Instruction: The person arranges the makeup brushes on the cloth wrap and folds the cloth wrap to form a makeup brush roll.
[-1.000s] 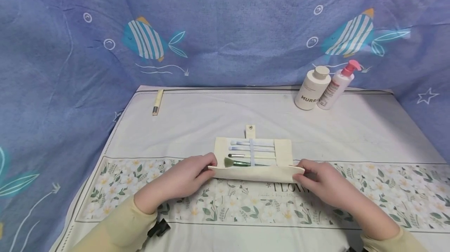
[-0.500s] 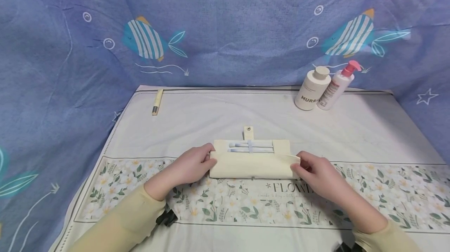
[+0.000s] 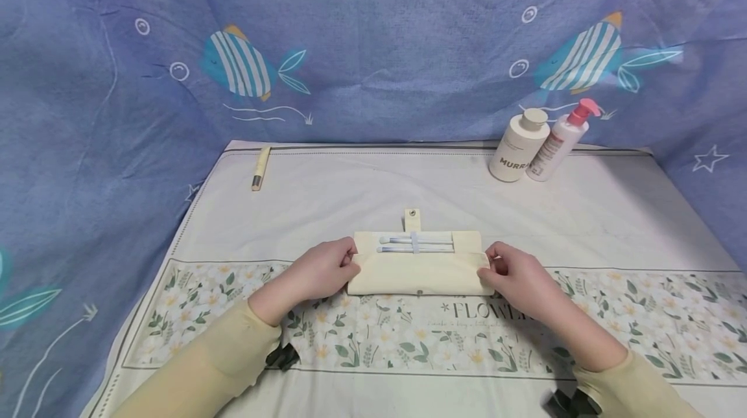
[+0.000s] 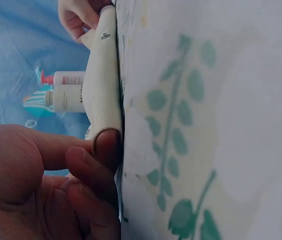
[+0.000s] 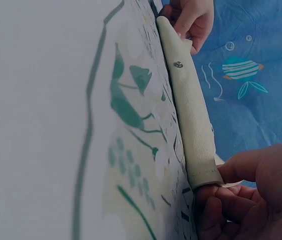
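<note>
A cream cloth brush roll [image 3: 420, 275] lies partly rolled up in the middle of the table, its near part folded over. Two pale makeup brushes [image 3: 417, 246] show beyond the fold, under a light elastic band. At the far edge sticks out a small strap [image 3: 412, 218] with a metal snap. My left hand [image 3: 323, 270] pinches the roll's left end between thumb and fingers. The right end is pinched by my right hand [image 3: 519, 278]. In the left wrist view, the thumb presses the end of the rolled cloth [image 4: 103, 85]; its metal stud shows in both wrist views.
A white bottle [image 3: 516, 149] and a pump bottle [image 3: 560, 146] with a pink head stand at the back right. Back left lies a slim cream tube [image 3: 260, 169]. Behind the table hangs a blue fish-print curtain [image 3: 373, 48]. The tablecloth [image 3: 327, 197] has a floral band.
Both hands have moved away from me, folding the cloth over a green brush and another brush, which are now covered. The right hand has shifted slightly left.
</note>
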{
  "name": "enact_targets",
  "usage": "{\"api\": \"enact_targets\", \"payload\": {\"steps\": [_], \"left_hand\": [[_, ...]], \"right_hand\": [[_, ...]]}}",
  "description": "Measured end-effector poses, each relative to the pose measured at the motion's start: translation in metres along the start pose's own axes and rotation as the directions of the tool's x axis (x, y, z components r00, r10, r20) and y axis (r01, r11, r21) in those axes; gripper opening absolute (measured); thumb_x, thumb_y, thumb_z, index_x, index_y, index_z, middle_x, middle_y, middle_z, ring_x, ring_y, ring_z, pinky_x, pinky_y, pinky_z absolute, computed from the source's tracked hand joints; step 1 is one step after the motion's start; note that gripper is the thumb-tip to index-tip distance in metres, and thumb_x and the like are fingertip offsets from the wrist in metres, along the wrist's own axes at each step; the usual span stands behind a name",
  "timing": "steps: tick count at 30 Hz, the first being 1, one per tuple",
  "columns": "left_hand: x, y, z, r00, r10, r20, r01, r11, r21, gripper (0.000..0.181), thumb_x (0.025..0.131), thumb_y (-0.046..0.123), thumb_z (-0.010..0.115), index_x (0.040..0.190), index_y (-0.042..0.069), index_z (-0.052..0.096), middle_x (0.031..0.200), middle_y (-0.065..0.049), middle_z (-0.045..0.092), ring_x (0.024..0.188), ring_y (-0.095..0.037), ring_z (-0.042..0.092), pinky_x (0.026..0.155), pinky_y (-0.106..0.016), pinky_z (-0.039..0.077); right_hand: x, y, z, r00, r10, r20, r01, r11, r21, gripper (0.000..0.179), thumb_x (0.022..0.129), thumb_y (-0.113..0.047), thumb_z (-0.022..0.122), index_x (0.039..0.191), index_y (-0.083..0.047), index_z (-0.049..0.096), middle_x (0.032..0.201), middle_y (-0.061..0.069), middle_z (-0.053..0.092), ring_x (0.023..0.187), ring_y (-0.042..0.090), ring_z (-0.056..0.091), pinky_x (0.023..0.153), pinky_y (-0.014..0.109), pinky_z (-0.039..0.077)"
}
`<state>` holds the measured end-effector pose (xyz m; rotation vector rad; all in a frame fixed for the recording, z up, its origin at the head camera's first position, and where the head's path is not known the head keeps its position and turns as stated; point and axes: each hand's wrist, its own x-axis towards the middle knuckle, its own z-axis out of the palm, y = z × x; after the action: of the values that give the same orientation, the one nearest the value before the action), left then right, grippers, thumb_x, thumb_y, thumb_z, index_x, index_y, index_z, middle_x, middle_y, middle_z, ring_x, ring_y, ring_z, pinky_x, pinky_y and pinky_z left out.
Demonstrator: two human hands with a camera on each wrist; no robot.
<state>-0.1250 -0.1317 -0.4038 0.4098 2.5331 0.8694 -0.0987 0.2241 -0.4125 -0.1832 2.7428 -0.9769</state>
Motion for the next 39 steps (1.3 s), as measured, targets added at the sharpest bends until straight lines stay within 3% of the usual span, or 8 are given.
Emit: {"api": "enact_targets", "payload": {"steps": [7,19,22,24,26,29,34,39], "left_hand": [[0.003,0.002,0.003,1.0,-0.01,0.005,0.01,1.0,0.014,0.011,0.103,0.014,0.057,0.113,0.01,0.058,0.076,0.0,0.053,0.057,-0.015,0.043,0.062,-0.031,0.04],[-0.007,0.012,0.007,0.997,0.028,-0.076,-0.01,0.975,0.224,0.036,0.094,0.012,0.063,0.128,0.021,0.054,0.064,0.003,0.052,0.048,-0.014,0.04,0.047,-0.029,0.032],[-0.015,0.021,0.012,0.978,0.158,-0.136,-0.098,0.924,0.37,0.039,0.094,0.011,0.064,0.13,0.024,0.058,0.076,0.003,0.058,0.059,-0.014,0.048,0.051,-0.029,0.039],[-0.021,0.027,0.016,0.951,0.28,-0.128,-0.187,0.856,0.482,0.046,0.094,0.011,0.065,0.138,0.024,0.059,0.1,-0.001,0.066,0.081,-0.017,0.061,0.066,-0.033,0.052],[-0.027,0.033,0.02,0.921,0.383,-0.068,-0.28,0.775,0.567,0.053,0.095,0.014,0.065,0.147,0.022,0.056,0.132,-0.008,0.062,0.116,-0.025,0.062,0.093,-0.042,0.055],[-0.034,0.038,0.026,0.902,0.423,0.087,-0.384,0.692,0.612,0.061,0.1,0.021,0.06,0.158,0.017,0.043,0.165,-0.009,0.038,0.153,-0.032,0.034,0.121,-0.053,0.035],[-0.038,0.038,0.033,0.907,0.35,0.235,-0.418,0.683,0.599,0.07,0.104,0.032,0.055,0.165,0.011,0.026,0.173,-0.004,0.02,0.16,-0.026,0.017,0.128,-0.047,0.022],[-0.038,0.038,0.036,0.906,0.322,0.275,-0.424,0.692,0.584,0.078,0.104,0.038,0.058,0.166,0.009,0.02,0.174,-0.008,0.011,0.161,-0.025,0.011,0.129,-0.045,0.019]], "right_hand": [[0.001,-0.002,0.002,0.999,-0.042,0.001,0.042,0.999,0.01,0.034,0.099,-0.011,0.066,0.128,-0.019,0.049,0.063,-0.003,0.047,0.05,0.01,0.037,0.047,0.027,0.035],[-0.006,-0.002,0.007,0.963,-0.255,-0.085,0.229,0.944,-0.239,0.019,0.091,-0.009,0.077,0.101,-0.025,0.08,0.081,-0.007,0.052,0.064,0.007,0.041,0.055,0.024,0.037],[-0.008,-0.004,0.008,0.905,-0.403,-0.135,0.339,0.877,-0.341,0.024,0.083,-0.006,0.084,0.095,-0.027,0.082,0.09,-0.006,0.051,0.075,0.009,0.043,0.061,0.026,0.038],[-0.008,-0.006,0.009,0.858,-0.49,-0.155,0.399,0.826,-0.399,0.029,0.079,-0.003,0.086,0.095,-0.027,0.082,0.093,-0.006,0.052,0.081,0.012,0.044,0.064,0.028,0.039],[-0.008,-0.009,0.009,0.819,-0.551,-0.16,0.446,0.787,-0.427,0.035,0.077,0.002,0.084,0.097,-0.027,0.083,0.093,-0.006,0.055,0.083,0.013,0.047,0.065,0.029,0.041],[-0.008,-0.012,0.01,0.775,-0.616,-0.141,0.507,0.739,-0.443,0.045,0.073,0.008,0.083,0.102,-0.026,0.083,0.094,-0.005,0.059,0.082,0.013,0.049,0.066,0.031,0.044],[-0.007,-0.015,0.012,0.74,-0.668,-0.073,0.585,0.694,-0.42,0.045,0.076,0.005,0.084,0.109,-0.026,0.083,0.098,-0.006,0.061,0.084,0.01,0.05,0.068,0.029,0.046],[-0.006,-0.014,0.016,0.747,-0.663,-0.058,0.587,0.697,-0.411,0.034,0.08,-0.003,0.086,0.106,-0.025,0.084,0.097,-0.008,0.061,0.083,0.008,0.049,0.067,0.027,0.046]]}}
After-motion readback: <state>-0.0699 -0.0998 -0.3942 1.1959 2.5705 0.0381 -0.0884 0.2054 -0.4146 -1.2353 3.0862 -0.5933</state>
